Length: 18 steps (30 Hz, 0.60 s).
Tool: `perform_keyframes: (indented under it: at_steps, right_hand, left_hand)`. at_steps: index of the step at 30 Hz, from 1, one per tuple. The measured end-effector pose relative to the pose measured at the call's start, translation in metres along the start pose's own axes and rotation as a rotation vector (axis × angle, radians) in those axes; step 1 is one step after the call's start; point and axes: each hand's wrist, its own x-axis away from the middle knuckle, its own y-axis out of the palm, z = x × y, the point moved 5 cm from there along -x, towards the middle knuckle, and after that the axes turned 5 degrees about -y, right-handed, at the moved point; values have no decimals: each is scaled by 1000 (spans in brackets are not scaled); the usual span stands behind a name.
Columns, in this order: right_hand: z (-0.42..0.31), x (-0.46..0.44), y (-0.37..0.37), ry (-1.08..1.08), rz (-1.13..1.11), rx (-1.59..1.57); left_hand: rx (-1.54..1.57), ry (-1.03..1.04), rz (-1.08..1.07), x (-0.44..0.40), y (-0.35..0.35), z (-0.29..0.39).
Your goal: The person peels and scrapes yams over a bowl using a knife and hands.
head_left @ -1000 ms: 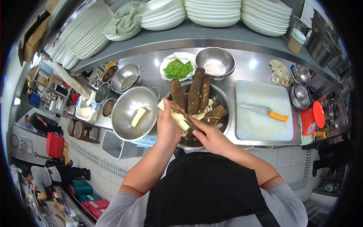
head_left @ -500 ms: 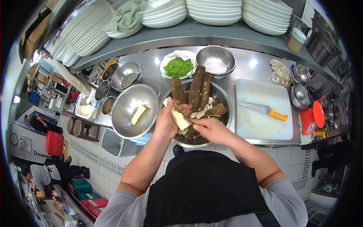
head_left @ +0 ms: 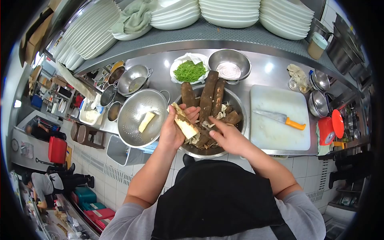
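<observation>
A partly peeled cassava piece (head_left: 187,127), pale with strips of brown skin left on it, lies across the palm of my left hand (head_left: 171,133). The thumb presses on its side while the fingers stretch out beneath. My right hand (head_left: 231,138) is over the steel bowl (head_left: 242,105), thumb and index finger apart, close to scraps of peel (head_left: 206,124); nothing is plainly held in it. Long brown unpeeled cassava roots (head_left: 208,93) lean in that bowl among shorter chunks and peelings. To the left, a peeled cassava piece (head_left: 146,121) rests in a perforated colander (head_left: 130,105).
A knife (head_left: 276,116) with a yellow handle lies on the white cutting board (head_left: 276,136) at right. Behind are green vegetables (head_left: 189,71) on a plate and another steel bowl (head_left: 229,64). A shelf (head_left: 224,34) stacked with plates overhangs the counter.
My right hand has come away from the cassava piece, moving right over the bowl, and its fingers have spread. The piece in my left hand now shows more pale flesh.
</observation>
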Motion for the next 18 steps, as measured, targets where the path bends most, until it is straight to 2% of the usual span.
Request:
perform_keyframes:
  at_steps: [2, 6, 7, 11, 13, 14, 16, 18]
  right_hand:
    - [-28, 7, 4, 11, -154, -59]
    - [-35, 8, 13, -35, -171, -166]
    - [-34, 8, 15, -106, -113, -200]
    - [-27, 10, 21, -128, -75, -210]
    - [-34, 9, 19, -291, 32, -150]
    - [-39, 11, 16, -291, 32, -150]
    - [-42, 14, 16, -24, -113, -254]
    - [-41, 15, 18, -19, -106, -275]
  left_hand:
    - [-1, 33, -34, 1, 4, 1]
    - [-7, 97, -128, 3, 27, 4]
    - [-17, 116, -135, 3, 30, 5]
    - [5, 140, -120, 3, 33, 5]
    - [-34, 173, -113, 4, 37, 7]
    - [-35, 173, -112, 5, 38, 6]
    - [-52, 247, -129, 6, 41, 8]
    - [-64, 262, -126, 6, 43, 9]
